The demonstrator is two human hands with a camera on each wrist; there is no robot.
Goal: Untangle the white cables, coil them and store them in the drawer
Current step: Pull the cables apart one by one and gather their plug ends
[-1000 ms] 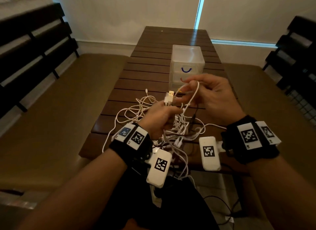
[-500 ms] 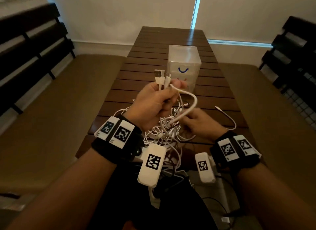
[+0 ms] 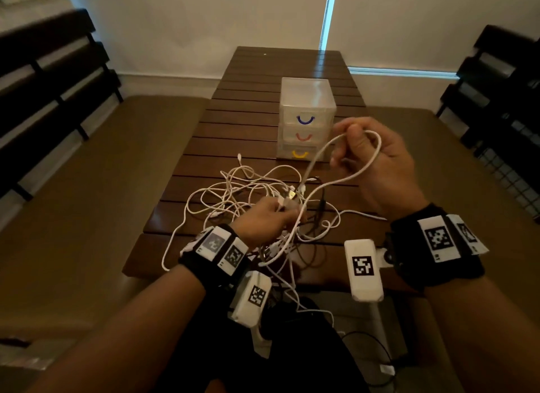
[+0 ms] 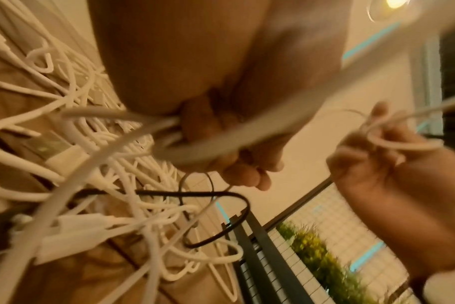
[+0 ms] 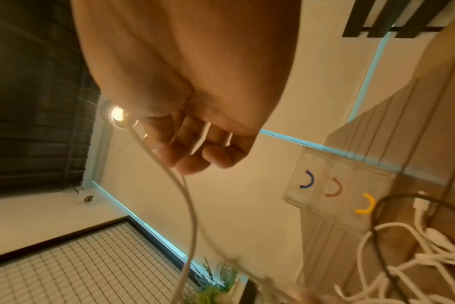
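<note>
Pulling one white cable (image 3: 355,175) free: the right hand (image 3: 377,164) has risen to right of centre, pinching a loop of it.

The left hand (image 3: 263,221), which half a second ago was raised high, is now low at centre, clenched on the tangle of white cables (image 3: 248,188) and plugs; so one strand is separating, coiling not begun. The drawer unit (image 3: 306,118) stands shut beyond on the slatted wooden tabletop (image 3: 251,80); cushioned benches flank it, pale wall behind.

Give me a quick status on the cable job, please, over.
Left hand grips cable ends at the tangle. Right hand holds a raised white loop. Drawers shut. A black cable runs through the pile.
</note>
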